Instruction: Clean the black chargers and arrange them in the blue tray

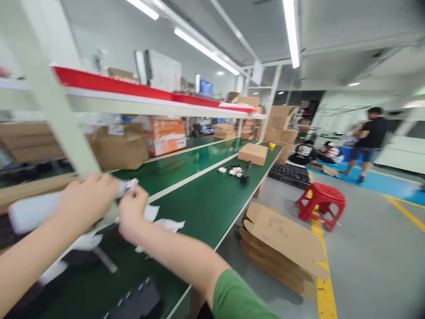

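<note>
My left hand (pixel 88 197) is closed around a long white roll (pixel 35 210), which is blurred. The roll's far end comes out past my fingers toward my right hand (pixel 133 210). That hand is closed in a pinch on a pale, crumpled bit at this end; whether it is paper or plastic I cannot tell. White torn sheets (pixel 169 224) lie under and beside my right wrist on the green bench (pixel 199 208). Nearer to me are a black object with a row of shiny spots (pixel 137 301) and a thin grey strip (pixel 105 260).
A post (pixel 63 97) carries a shelf with red trays (pixel 116 86). Along the bench are an orange box (pixel 168 135), small white and black parts (pixel 235 171) and a carton (pixel 253 153). Flattened cartons (pixel 285 239) and a red stool (pixel 321 201) are on the floor. People are farther off.
</note>
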A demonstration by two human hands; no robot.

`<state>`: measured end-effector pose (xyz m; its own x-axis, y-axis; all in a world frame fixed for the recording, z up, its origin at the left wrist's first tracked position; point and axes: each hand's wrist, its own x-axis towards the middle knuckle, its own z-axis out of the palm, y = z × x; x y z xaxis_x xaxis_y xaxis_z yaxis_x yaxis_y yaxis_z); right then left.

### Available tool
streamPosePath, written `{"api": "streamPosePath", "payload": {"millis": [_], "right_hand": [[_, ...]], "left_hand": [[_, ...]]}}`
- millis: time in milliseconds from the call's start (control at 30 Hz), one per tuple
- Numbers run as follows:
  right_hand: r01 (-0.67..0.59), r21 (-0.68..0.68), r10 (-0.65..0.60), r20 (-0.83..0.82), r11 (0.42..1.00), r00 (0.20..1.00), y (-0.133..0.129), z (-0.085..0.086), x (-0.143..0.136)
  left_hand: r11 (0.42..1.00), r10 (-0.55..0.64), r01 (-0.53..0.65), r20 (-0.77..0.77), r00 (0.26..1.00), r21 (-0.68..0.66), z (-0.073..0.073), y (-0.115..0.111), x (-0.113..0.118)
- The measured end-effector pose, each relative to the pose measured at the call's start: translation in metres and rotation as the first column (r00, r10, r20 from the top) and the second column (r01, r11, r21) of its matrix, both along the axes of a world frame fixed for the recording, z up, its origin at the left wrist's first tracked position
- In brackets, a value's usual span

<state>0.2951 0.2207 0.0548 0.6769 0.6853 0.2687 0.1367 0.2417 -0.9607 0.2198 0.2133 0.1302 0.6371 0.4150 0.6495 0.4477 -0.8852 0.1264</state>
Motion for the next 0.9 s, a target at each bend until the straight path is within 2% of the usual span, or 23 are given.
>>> {"api": "streamPosePath", "payload": {"millis": [67, 133, 233, 333, 500, 667, 800, 900], "right_hand": [[-0.026, -0.062, 0.027, 0.016, 0.998, 1.0, -0.011, 0.001, 0.0], [-0.057, -0.105, 0.064, 0.06, 0.993, 0.996, -0.013, -0.001, 0.003], [-0.102, -0.141, 0.127, 0.186, 0.985, 0.974, -0.004, -0.002, 0.013], [-0.136, -0.171, 0.192, 0.375, 0.976, 0.907, 0.0, 0.008, 0.024], [-0.169, -0.259, 0.302, 0.66, 0.951, 0.688, 0.006, 0.035, 0.03], [-0.159, -0.345, 0.377, 0.78, 0.925, 0.499, 0.018, 0.038, 0.02], [-0.158, -0.31, 0.347, 0.816, 0.938, 0.463, 0.023, 0.033, 0.016], [-0.167, -0.21, 0.265, 0.843, 0.963, 0.469, 0.017, 0.031, 0.032]], "left_hand": [[0.987, 0.161, -0.16, -0.132, 0.978, 0.017, 0.005, -0.01, 0.002], [0.949, 0.31, -0.313, -0.248, 0.918, 0.028, 0.006, -0.006, 0.006], [0.892, 0.434, -0.451, -0.352, 0.829, 0.036, -0.002, 0.015, 0.003], [0.851, 0.496, -0.524, -0.349, 0.795, 0.017, -0.013, 0.029, -0.008], [0.795, 0.552, -0.594, -0.261, 0.791, -0.118, -0.04, 0.04, -0.023], [0.737, 0.584, -0.611, -0.183, 0.791, -0.288, -0.071, 0.049, -0.029], [0.7, 0.575, -0.57, -0.134, 0.807, -0.429, -0.094, 0.055, -0.034], [0.68, 0.543, -0.508, -0.103, 0.833, -0.529, -0.106, 0.062, -0.035]]}}
